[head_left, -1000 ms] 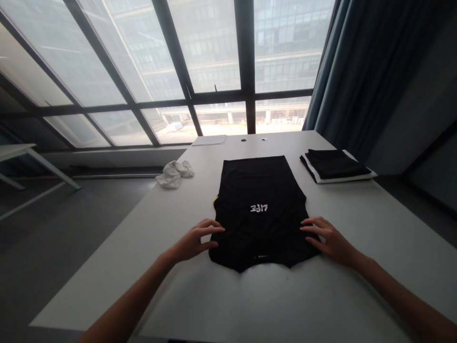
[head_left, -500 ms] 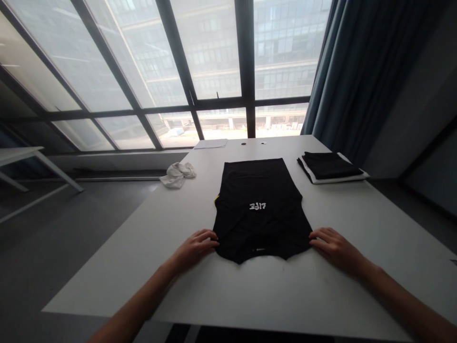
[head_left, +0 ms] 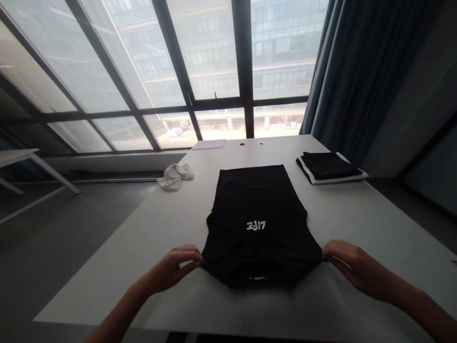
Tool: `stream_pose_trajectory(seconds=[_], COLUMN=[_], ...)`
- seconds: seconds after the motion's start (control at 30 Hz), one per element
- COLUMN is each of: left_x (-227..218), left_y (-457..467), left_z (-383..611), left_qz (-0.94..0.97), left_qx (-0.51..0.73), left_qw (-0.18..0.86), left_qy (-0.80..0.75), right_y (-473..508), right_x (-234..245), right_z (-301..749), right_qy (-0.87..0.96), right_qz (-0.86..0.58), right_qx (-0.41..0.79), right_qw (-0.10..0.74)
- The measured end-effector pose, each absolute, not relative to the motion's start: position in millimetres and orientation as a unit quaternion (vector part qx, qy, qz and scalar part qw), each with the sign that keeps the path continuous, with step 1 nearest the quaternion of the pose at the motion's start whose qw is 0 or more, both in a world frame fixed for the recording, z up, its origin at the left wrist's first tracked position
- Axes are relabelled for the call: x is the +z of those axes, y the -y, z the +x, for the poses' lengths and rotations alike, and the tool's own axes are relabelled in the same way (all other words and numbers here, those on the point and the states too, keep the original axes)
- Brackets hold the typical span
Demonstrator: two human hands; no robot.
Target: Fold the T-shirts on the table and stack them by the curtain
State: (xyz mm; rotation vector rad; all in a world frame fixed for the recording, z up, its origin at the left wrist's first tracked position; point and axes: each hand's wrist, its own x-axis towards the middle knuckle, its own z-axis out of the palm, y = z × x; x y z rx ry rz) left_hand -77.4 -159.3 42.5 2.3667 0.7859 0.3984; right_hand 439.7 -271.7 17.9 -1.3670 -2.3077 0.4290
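Observation:
A black T-shirt is spread out in front of me, its neckline toward me and its hem toward the window. White lettering crosses its middle upside down, and a bit of yellow shows at its left edge. My left hand pinches the shirt's near left corner between thumb and fingers. At the near right corner, my right hand grips the fabric the same way. The near end is pulled taut between both hands and looks slightly raised off the white table.
Folded black and white clothes lie stacked at the right. A crumpled white cloth rests by the left edge, and a sheet of paper at the far end. Beyond are windows and a blue curtain; another table stands left.
Both hands have moved toward me and farther apart, drawing the black T-shirt nearer and stretching its near end wider. The camera view has shifted slightly.

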Motion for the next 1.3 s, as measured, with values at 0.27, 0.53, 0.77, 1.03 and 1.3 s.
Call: stream_pose_trajectory(seconds=[0.27,0.53,0.77,1.03,1.3], left_x=[77.4,34.8,-14.5,-19.1,-9.6], left_y=[88.5,-42.6,-80.5,-76.8,-26.7], left_z=[-63.0,-33.1,-25.2,-34.4,4.4], left_qz=[0.842,0.794,0.791,0.785,0.834], left_qx=[0.231,0.244,0.221,0.237,0.258], left_qw=[0.285,0.279,0.276,0.245,0.009], left_qy=[-0.395,-0.482,-0.5,-0.517,-0.488], right_y=[183.0,28.9,-18.4,-25.2,23.4], right_x=[75.5,49.4,-6.4,-6.7,-19.8], right_z=[454.3,460.5,458.0,466.4,405.3], right_qy=[0.781,0.778,0.743,0.747,0.703], right_qz=[-0.538,-0.547,-0.593,-0.62,-0.681], right_qx=[0.204,0.236,0.272,0.196,-0.004], right_qw=[0.243,0.199,0.153,0.141,0.205])
